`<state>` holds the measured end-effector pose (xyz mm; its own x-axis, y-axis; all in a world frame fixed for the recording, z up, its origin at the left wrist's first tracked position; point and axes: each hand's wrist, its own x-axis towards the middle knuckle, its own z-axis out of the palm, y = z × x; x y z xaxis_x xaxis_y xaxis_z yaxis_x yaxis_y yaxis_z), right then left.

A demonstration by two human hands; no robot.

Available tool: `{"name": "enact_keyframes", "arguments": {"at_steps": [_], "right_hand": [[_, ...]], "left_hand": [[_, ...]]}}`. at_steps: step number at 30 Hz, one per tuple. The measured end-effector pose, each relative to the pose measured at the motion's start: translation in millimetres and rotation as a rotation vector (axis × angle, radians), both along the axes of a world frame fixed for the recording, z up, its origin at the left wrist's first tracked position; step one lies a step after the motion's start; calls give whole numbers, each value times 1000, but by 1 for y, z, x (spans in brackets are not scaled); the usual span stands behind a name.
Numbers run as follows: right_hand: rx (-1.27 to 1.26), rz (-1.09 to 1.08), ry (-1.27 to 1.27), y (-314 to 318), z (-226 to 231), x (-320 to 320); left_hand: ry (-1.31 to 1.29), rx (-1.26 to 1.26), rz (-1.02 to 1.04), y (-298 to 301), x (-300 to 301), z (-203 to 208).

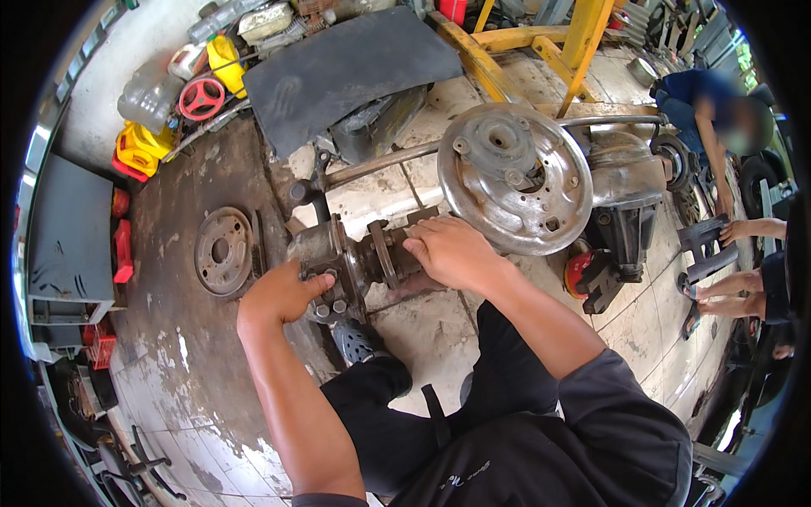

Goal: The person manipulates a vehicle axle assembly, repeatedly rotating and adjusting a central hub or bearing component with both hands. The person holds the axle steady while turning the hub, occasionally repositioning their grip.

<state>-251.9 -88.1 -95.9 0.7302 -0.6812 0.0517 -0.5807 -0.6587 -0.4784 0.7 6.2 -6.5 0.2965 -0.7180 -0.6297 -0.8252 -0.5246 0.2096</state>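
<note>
A greasy metal assembly (344, 260) with a squarish housing, a flange and several bolts sits in front of me. My left hand (279, 294) grips its left end, with the thumb lying by the bolt heads and the other fingers mostly hidden. My right hand (452, 252) is bent over the dark right-hand part, its thumb and fingers on the metal. Just beyond my right hand, a large round brake backing plate (553, 173) with a hub stands in front of an axle housing (625, 173). A long metal rod (384, 163) runs behind the assembly.
Another round plate (221, 252) lies to the left on the stained floor. A dark sheet panel (346, 76) and a yellow steel frame (583, 42) are at the back. Yellow containers (145, 148) stand back left. Two other people, one in a blue shirt (688, 93), are at right.
</note>
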Motion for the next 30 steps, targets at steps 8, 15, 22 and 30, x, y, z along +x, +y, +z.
{"name": "enact_keyframes", "arguments": {"at_steps": [8, 15, 22, 30], "right_hand": [[10, -22, 41, -8, -3, 8], [44, -59, 94, -16, -8, 16], [89, -59, 72, -10, -7, 7], [20, -30, -46, -3, -9, 7]], "left_hand": [[13, 6, 3, -2, -4, 6], [30, 24, -9, -5, -2, 6], [20, 16, -17, -6, -4, 7], [15, -12, -18, -3, -2, 3]]}}
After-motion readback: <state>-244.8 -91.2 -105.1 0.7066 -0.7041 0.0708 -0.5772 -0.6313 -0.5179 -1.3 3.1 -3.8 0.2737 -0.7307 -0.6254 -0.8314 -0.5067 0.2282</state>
